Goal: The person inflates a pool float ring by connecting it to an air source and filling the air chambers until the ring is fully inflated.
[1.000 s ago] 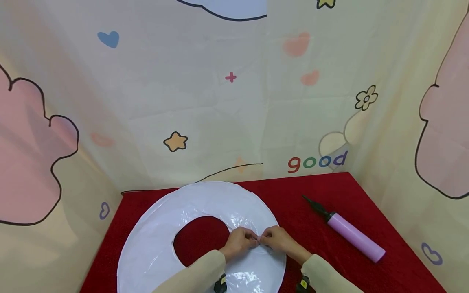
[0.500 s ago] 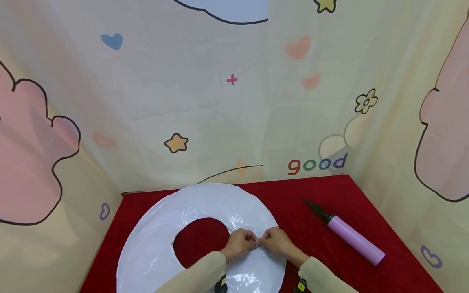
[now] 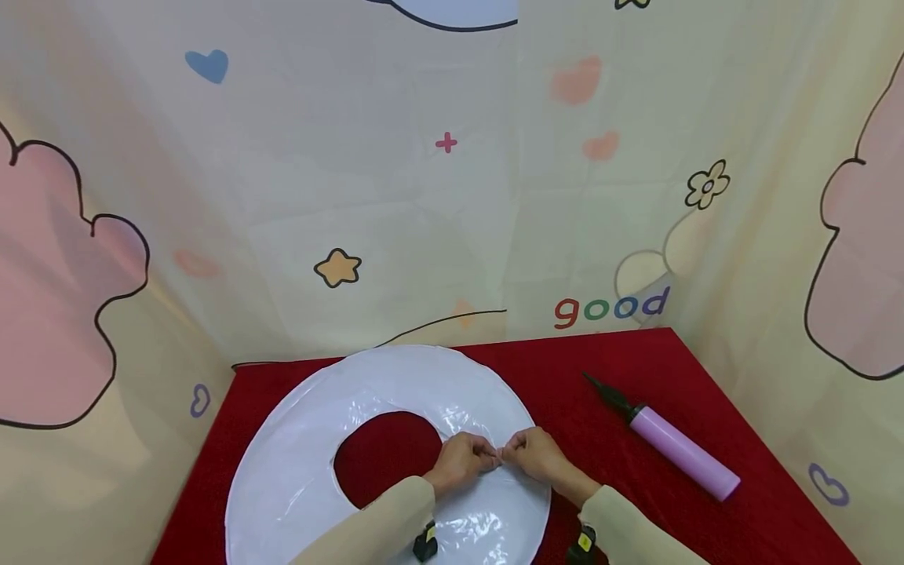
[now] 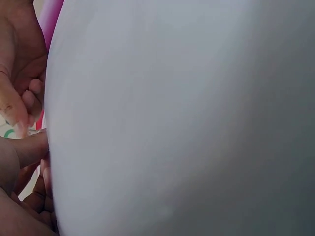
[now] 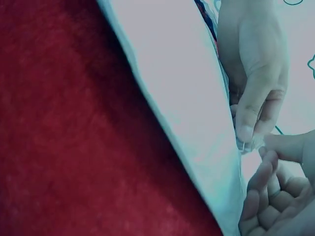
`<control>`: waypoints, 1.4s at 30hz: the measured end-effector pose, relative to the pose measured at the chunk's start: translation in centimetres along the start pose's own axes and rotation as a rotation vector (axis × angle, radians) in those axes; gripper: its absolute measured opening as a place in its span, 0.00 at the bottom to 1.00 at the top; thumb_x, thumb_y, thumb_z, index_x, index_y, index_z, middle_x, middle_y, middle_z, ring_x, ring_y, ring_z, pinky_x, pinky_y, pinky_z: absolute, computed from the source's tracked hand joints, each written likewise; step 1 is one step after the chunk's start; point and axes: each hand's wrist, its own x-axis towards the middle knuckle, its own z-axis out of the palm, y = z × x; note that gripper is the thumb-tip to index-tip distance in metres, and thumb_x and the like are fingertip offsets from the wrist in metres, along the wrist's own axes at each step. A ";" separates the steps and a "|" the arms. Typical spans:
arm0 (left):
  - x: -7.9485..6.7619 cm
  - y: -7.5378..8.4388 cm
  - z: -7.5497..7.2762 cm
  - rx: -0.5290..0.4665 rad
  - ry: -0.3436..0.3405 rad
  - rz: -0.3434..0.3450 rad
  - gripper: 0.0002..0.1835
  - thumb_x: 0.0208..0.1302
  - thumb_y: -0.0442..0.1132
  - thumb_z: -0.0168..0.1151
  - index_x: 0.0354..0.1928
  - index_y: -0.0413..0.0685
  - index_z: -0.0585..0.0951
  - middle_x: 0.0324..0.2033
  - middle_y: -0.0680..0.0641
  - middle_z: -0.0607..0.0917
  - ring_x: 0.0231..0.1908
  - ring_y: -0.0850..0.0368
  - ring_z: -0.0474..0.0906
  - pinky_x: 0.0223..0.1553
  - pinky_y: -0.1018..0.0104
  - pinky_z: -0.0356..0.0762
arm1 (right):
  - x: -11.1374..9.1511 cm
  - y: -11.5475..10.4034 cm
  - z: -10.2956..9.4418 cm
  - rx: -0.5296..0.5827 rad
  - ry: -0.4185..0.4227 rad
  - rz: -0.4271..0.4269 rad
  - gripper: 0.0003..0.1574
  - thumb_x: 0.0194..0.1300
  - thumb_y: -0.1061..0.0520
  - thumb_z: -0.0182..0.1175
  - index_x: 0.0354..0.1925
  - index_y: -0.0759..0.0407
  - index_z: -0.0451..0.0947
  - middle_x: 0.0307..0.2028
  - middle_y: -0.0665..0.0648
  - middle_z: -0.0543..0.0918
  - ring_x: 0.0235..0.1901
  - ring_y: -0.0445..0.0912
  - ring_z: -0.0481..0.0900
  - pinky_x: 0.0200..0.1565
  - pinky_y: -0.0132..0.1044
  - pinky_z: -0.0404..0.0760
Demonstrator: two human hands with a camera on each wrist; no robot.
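A white inflatable swim ring [image 3: 297, 455], glossy and puffed up, lies flat with its round hole left of my hands. On the ring's right side, my left hand [image 3: 462, 459] pinches a small clear valve [image 5: 247, 145] between thumb and fingers. My right hand [image 3: 542, 457] meets it from the right, thumb and forefinger pinching at the same valve, other fingers curled in the right wrist view. Both sets of fingertips almost touch. In the left wrist view the ring's white surface [image 4: 157, 118] fills most of the picture and hides the valve.
A red cloth [image 3: 565, 369] covers the table. To the right of the ring lies a pink hand pump [image 3: 685, 453] with a dark nozzle pointing to the back left. A printed curtain [image 3: 395, 196] with stars, hearts and clouds hangs behind and at both sides.
Both hands stay at the valve, their fingertips shifting only slightly against each other. The head view has tipped a little, while the ring and pump keep their places.
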 end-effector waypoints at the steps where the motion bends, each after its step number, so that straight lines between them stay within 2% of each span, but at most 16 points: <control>1: 0.0 0.0 0.0 0.002 0.000 0.005 0.02 0.51 0.39 0.69 0.28 0.52 0.86 0.21 0.55 0.84 0.24 0.70 0.70 0.29 0.74 0.67 | 0.1 0.1 -0.1 0.024 -0.008 0.004 0.08 0.56 0.57 0.62 0.23 0.58 0.80 0.17 0.50 0.75 0.21 0.42 0.70 0.22 0.33 0.68; 5: 0.0 -0.2 -0.2 -0.018 -0.016 0.001 0.02 0.52 0.39 0.68 0.30 0.52 0.86 0.22 0.55 0.83 0.25 0.70 0.70 0.29 0.74 0.68 | 0.4 0.4 -0.5 0.142 -0.035 0.029 0.09 0.56 0.57 0.58 0.26 0.60 0.82 0.18 0.51 0.76 0.22 0.42 0.71 0.25 0.34 0.70; 8: 0.0 -0.2 -0.3 -0.033 -0.029 -0.010 0.03 0.53 0.40 0.67 0.31 0.53 0.85 0.22 0.56 0.83 0.25 0.70 0.70 0.30 0.74 0.68 | 0.5 0.6 -0.5 0.166 -0.042 0.024 0.08 0.57 0.57 0.58 0.28 0.60 0.83 0.20 0.51 0.78 0.24 0.43 0.72 0.26 0.34 0.71; 13: -0.2 -0.5 -0.2 -0.061 -0.049 -0.005 0.03 0.54 0.40 0.67 0.32 0.53 0.85 0.24 0.56 0.84 0.26 0.70 0.71 0.30 0.75 0.69 | 0.3 0.8 -0.2 0.150 -0.037 -0.025 0.06 0.55 0.57 0.63 0.28 0.59 0.83 0.20 0.51 0.79 0.23 0.42 0.72 0.25 0.34 0.72; 18: 0.0 -1.1 -0.2 -0.142 -0.078 0.022 0.04 0.57 0.38 0.64 0.34 0.53 0.85 0.28 0.54 0.86 0.29 0.70 0.74 0.34 0.75 0.71 | 0.3 0.6 0.1 0.122 -0.022 -0.073 0.05 0.52 0.56 0.66 0.26 0.58 0.83 0.17 0.50 0.77 0.20 0.41 0.71 0.24 0.34 0.71; 21: 0.2 -1.1 -0.3 -0.228 -0.092 0.010 0.07 0.60 0.38 0.58 0.33 0.50 0.85 0.30 0.51 0.86 0.32 0.67 0.76 0.36 0.73 0.73 | 0.3 0.5 0.1 0.093 -0.010 -0.090 0.06 0.50 0.56 0.67 0.25 0.58 0.83 0.17 0.49 0.77 0.20 0.41 0.71 0.23 0.33 0.71; 24: 0.3 -0.9 -0.5 -0.266 -0.101 -0.017 0.11 0.62 0.42 0.54 0.31 0.49 0.86 0.30 0.51 0.87 0.33 0.66 0.76 0.38 0.71 0.73 | 0.3 0.6 0.3 0.068 -0.007 -0.106 0.05 0.50 0.56 0.67 0.25 0.57 0.82 0.16 0.49 0.78 0.20 0.40 0.71 0.23 0.33 0.70; 29: 0.3 -0.8 -0.8 -0.229 -0.140 0.007 0.11 0.63 0.44 0.57 0.29 0.48 0.85 0.28 0.50 0.87 0.31 0.67 0.75 0.36 0.73 0.72 | 0.4 1.0 0.6 0.041 -0.044 -0.133 0.06 0.49 0.55 0.69 0.24 0.55 0.82 0.16 0.48 0.79 0.19 0.38 0.71 0.23 0.32 0.70; 35: 0.3 -1.3 -1.5 -0.234 -0.214 -0.001 0.07 0.60 0.42 0.61 0.37 0.52 0.85 0.32 0.51 0.88 0.36 0.67 0.79 0.40 0.73 0.73 | 0.2 0.8 0.5 0.025 -0.032 -0.154 0.05 0.51 0.56 0.68 0.24 0.55 0.82 0.18 0.49 0.79 0.21 0.39 0.72 0.23 0.32 0.70; 38: 0.2 -1.4 -1.9 -0.177 -0.230 -0.005 0.07 0.58 0.41 0.63 0.39 0.55 0.85 0.35 0.54 0.88 0.38 0.68 0.78 0.41 0.71 0.73 | 0.1 0.7 0.4 0.005 -0.022 -0.157 0.05 0.52 0.56 0.68 0.25 0.55 0.82 0.18 0.49 0.79 0.21 0.39 0.71 0.23 0.31 0.70; 42: 0.1 -1.3 -2.1 -0.091 -0.214 0.025 0.08 0.56 0.38 0.64 0.39 0.55 0.85 0.35 0.56 0.87 0.35 0.69 0.76 0.39 0.72 0.73 | 0.1 0.8 0.4 -0.014 -0.031 -0.170 0.04 0.53 0.56 0.67 0.25 0.55 0.82 0.19 0.49 0.80 0.21 0.38 0.72 0.23 0.30 0.70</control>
